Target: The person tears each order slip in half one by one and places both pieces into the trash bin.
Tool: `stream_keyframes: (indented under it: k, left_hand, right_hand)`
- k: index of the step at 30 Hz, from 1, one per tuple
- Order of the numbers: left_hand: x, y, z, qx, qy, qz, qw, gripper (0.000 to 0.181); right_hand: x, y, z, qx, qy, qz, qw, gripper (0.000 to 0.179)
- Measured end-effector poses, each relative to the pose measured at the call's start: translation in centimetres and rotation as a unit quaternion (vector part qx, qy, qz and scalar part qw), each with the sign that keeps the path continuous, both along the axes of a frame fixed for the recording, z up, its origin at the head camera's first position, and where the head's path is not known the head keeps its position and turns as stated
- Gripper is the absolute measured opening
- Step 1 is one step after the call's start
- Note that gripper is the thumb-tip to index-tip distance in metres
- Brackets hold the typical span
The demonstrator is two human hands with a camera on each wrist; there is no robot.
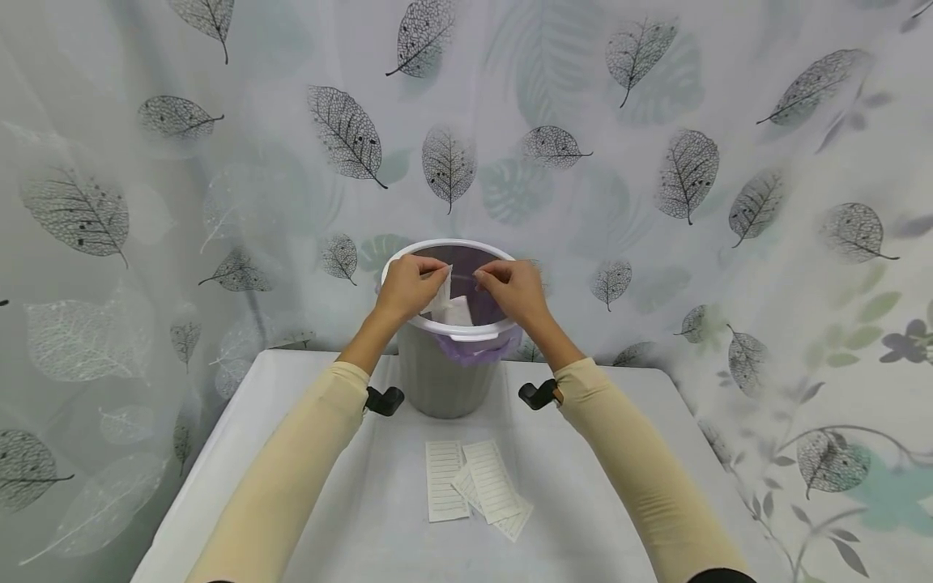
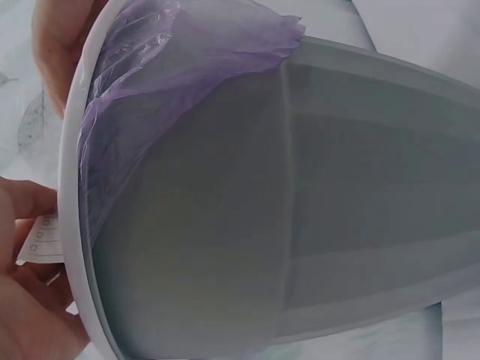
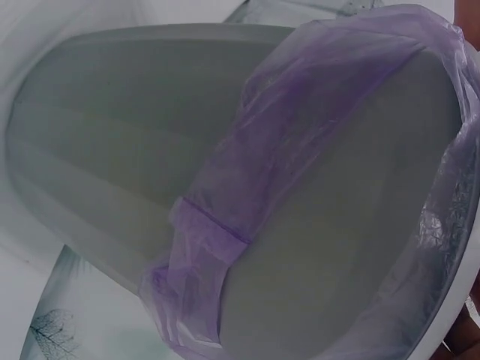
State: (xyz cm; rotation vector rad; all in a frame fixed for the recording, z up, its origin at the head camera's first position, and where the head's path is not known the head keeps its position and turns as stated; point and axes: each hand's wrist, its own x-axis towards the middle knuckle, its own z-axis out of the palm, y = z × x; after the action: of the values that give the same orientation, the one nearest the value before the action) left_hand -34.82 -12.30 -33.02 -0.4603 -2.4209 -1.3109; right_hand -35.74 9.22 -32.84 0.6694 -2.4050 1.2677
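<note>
My left hand [image 1: 411, 285] pinches a small lined paper slip [image 1: 446, 283] over the mouth of a grey trash bin [image 1: 440, 380]. The left wrist view shows little squares printed on that paper slip [image 2: 45, 241]. Across the opening from it, my right hand [image 1: 516, 290] has thumb and fingertips drawn together above the bin. Whether anything is between them is too small to tell. A white paper piece [image 1: 457, 312] shows inside the bin, just behind its front rim. A purple bag [image 3: 277, 157] lines the bin and folds out over its white rim [image 1: 426, 324].
In front of the bin, several lined paper slips [image 1: 492, 482] lie partly overlapping on the white table [image 1: 364, 502]. A leaf-patterned curtain [image 1: 547, 81] hangs close behind the bin and along both sides.
</note>
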Motion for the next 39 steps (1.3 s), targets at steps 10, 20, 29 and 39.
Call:
stream_keyframes:
  k: [10,20,29,39]
  left_hand:
    - [0.8,-0.6,0.0,0.005,-0.009,-0.012,0.9999,0.022]
    - [3.3,-1.5,0.1,0.023,0.019,-0.034,0.999,0.022]
    - [6.4,-2.6,-1.0,0.053,0.08,-0.032,0.9949,0.014]
    - [9.5,-1.9,-4.0,0.08,0.085,-0.063,0.9912,0.013]
  right_hand:
    - [1.2,0.5,-0.3,-0.011,-0.004,0.009,0.9999,0.017]
    - [3.9,2.3,-0.5,-0.024,0.038,0.01,0.9989,0.016]
    - [7.1,3.5,-1.8,-0.074,0.037,0.014,0.9965,0.012]
    - [10.4,3.1,-5.5,-0.142,0.004,0.034,0.9893,0.012]
